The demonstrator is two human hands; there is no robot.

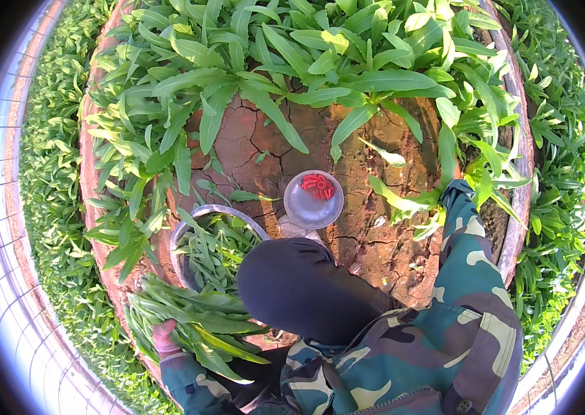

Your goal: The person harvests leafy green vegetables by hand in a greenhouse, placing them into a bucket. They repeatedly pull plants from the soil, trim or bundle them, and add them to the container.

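My left hand (166, 337) is closed around a thick bunch of long green leaves (209, 316) at the lower left, beside my knee. On the right, my right arm reaches out to leafy plants (484, 150) at the bed's edge; leaves and the camouflage cuff hide most of my right hand (445, 182), so its grip cannot be made out. A round metal bowl (313, 215) holding red rubber bands (318, 187) stands in front of my knee. Left of the knee is a metal basin (181, 259) with loose cut leaves (220, 254) in it.
Dense leafy plants (292, 46) grow across the far side of the bed. Cracked brown soil (240, 129) lies between them and me, with some loose leaves (388, 155) on it. Raised borders (520, 207) edge the bed, with more green rows (54, 171) beyond.
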